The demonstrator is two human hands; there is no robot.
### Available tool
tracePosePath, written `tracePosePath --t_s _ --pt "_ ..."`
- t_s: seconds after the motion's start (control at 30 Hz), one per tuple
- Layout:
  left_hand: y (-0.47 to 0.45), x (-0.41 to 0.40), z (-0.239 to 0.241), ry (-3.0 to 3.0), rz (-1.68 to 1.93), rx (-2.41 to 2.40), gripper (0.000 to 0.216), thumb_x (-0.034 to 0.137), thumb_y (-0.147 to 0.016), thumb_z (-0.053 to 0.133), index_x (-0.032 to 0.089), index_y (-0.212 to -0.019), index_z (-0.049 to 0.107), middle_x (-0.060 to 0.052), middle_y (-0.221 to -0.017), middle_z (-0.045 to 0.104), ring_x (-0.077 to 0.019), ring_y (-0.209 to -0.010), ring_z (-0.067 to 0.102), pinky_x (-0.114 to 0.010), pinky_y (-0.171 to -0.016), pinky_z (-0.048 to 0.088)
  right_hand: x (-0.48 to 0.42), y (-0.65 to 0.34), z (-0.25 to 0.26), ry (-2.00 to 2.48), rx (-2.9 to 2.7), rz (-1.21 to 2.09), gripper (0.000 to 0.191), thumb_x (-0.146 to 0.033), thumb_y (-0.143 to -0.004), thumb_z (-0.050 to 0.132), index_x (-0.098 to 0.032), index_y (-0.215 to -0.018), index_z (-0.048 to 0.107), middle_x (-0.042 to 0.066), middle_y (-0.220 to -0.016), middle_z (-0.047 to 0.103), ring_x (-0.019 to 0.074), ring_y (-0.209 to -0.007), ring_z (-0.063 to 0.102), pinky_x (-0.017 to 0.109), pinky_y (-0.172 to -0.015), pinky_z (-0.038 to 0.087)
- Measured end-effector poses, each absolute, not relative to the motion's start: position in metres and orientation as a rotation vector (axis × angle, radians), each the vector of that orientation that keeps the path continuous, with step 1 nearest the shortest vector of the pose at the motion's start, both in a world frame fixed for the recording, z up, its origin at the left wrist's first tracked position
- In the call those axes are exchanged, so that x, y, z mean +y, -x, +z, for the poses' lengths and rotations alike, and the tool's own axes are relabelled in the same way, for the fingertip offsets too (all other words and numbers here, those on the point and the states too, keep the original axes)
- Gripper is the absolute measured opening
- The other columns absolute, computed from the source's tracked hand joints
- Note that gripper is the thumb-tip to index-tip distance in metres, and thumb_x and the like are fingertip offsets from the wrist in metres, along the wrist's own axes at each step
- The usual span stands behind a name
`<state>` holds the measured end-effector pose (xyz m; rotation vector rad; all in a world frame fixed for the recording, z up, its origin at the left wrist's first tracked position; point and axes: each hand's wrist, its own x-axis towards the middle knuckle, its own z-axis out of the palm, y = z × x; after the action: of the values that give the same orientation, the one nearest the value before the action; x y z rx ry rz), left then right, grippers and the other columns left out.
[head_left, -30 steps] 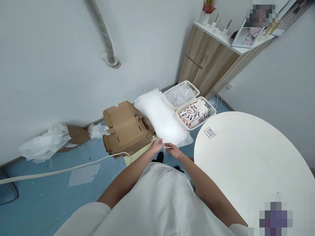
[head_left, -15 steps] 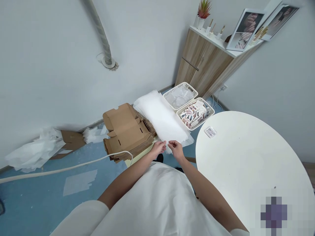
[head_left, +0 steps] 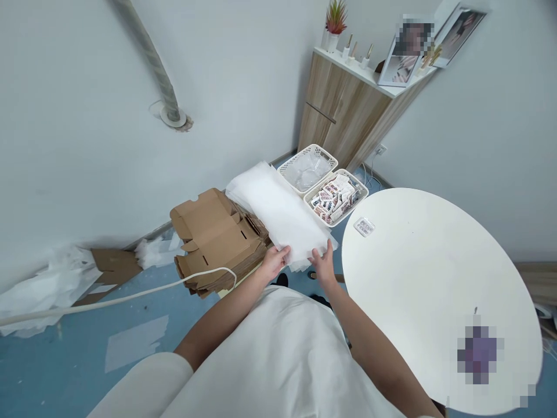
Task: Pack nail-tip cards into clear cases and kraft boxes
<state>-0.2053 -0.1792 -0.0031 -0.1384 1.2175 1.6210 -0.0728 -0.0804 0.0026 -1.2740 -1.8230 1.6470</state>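
A stack of thin, translucent white packing sheets [head_left: 278, 203] lies in front of me, its near edge close to my hands. My left hand [head_left: 274, 262] is at the near left corner, closed with the thumb over the sheet edge; what lies under its fingers is hidden. At the near right corner, my right hand [head_left: 324, 266] is open, thumb and fingers spread against the edge. Left of the sheets is a pile of flat brown cardboard boxes [head_left: 213, 223], close to my left hand.
Behind the sheets stand a white basket of clear plastic packs [head_left: 279, 172] and a white basket of printed cards [head_left: 364, 197]. A round white table [head_left: 418, 273] on the right carries a small clear pack [head_left: 364, 227]. A white hose [head_left: 130, 297] crosses at left; a wooden cabinet [head_left: 348, 104] stands behind.
My hands have moved apart along the near sheet edge. The right hand has shifted right and its fingers have spread. The view has turned slightly right.
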Motion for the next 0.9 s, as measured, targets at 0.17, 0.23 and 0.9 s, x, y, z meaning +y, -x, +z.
tracePosePath --t_s 0.17,0.23,0.9 --pt "0.204 -0.181 -0.010 0.169 1.641 1.268 0.044 0.031 -0.057 0.076 0.015 -0.096 0.061 -0.009 -0.101 0.065 -0.0187 -0.082 0.063 -0.031 -0.070 0.051 -0.036 0.084 0.006 1.415 -1.892 1.441 0.062 -0.049 -0.075 0.047 -0.019 -0.128 0.035 0.013 -0.114 0.050 0.0234 -0.093 0.053 0.035 -0.074 0.047" --pt "0.203 -0.180 -0.012 0.199 1.665 1.303 0.044 0.031 -0.056 0.077 0.014 -0.094 0.062 -0.010 -0.098 0.066 -0.0191 -0.082 0.063 -0.031 -0.071 0.051 -0.027 0.088 0.009 1.380 -2.076 1.298 0.056 -0.049 -0.074 0.049 -0.019 -0.121 0.044 0.012 -0.113 0.052 0.0257 -0.098 0.051 0.039 -0.081 0.044" --pt "0.206 -0.179 -0.036 0.241 1.621 1.582 0.040 0.050 -0.065 0.065 0.014 -0.084 0.061 -0.002 -0.065 0.064 -0.0148 -0.067 0.061 -0.024 -0.060 0.047 -0.039 0.111 0.010 0.630 -2.886 1.120 0.010 -0.025 -0.076 0.056 -0.021 -0.081 0.064 0.006 -0.090 0.067 0.0205 -0.083 0.061 0.034 -0.079 0.040"
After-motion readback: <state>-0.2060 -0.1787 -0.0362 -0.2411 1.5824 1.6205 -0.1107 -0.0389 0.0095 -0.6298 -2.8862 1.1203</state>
